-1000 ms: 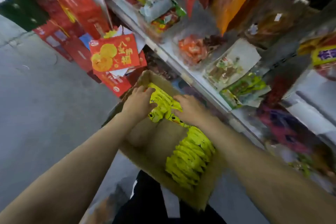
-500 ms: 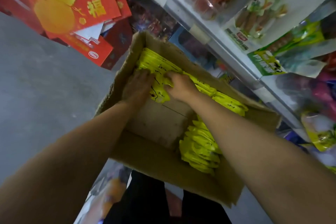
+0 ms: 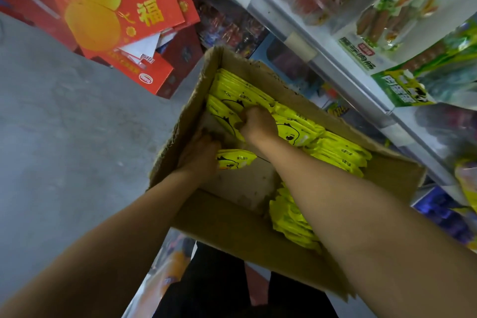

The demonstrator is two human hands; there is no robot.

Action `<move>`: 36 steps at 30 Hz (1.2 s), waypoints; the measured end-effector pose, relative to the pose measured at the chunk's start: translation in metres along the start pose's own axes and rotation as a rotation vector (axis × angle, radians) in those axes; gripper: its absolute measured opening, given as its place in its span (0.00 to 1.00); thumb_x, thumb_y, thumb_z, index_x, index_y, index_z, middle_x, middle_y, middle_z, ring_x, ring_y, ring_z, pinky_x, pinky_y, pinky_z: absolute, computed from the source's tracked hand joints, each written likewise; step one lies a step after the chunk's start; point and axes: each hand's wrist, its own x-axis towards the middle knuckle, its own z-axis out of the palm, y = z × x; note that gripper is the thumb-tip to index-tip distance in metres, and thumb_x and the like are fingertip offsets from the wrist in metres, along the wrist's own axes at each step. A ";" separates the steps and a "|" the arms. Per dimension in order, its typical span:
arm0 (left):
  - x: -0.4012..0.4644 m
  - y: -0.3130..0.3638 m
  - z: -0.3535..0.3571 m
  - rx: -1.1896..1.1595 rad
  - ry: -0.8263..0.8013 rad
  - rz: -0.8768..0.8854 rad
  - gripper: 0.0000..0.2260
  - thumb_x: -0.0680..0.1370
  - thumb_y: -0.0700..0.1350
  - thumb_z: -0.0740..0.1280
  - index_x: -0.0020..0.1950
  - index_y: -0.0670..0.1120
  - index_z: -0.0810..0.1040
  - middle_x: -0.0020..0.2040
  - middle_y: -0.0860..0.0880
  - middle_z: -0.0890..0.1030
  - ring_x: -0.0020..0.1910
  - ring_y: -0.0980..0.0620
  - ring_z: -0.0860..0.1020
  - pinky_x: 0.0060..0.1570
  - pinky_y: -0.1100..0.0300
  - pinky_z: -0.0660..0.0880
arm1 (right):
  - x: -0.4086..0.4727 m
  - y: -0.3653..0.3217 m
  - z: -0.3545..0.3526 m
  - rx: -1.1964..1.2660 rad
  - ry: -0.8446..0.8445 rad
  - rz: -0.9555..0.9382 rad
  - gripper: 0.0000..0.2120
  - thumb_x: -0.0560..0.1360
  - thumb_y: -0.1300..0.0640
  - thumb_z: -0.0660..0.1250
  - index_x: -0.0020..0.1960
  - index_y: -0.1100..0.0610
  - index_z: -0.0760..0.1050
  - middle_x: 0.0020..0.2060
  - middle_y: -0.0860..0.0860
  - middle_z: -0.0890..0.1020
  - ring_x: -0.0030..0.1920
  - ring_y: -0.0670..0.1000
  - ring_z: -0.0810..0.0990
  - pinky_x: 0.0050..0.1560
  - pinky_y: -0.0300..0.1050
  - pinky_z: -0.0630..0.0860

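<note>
One yellow packet (image 3: 236, 159) sits low in the box (image 3: 232, 224), gripped by the left hand (image 3: 198, 157) near the left wall. The right hand (image 3: 258, 125) has its fingers curled into the far row of packets (image 3: 237, 90). A shelf (image 3: 291, 23) stands just beyond the box, and red cartons (image 3: 111, 8) lie on the floor (image 3: 64, 124).

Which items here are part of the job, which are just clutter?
In the job: left hand holding one yellow packet; right hand gripping the packed yellow packets; cardboard box.
Lying about: red gift boxes; shelf; sausage packs.
</note>
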 end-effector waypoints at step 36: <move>-0.296 0.569 -0.073 -0.149 -0.035 0.683 0.16 0.67 0.45 0.78 0.52 0.42 0.81 0.50 0.44 0.85 0.48 0.46 0.82 0.56 0.45 0.76 | -0.599 0.444 -0.263 1.400 0.749 -0.343 0.09 0.73 0.62 0.72 0.53 0.56 0.79 0.43 0.53 0.86 0.39 0.52 0.84 0.42 0.51 0.81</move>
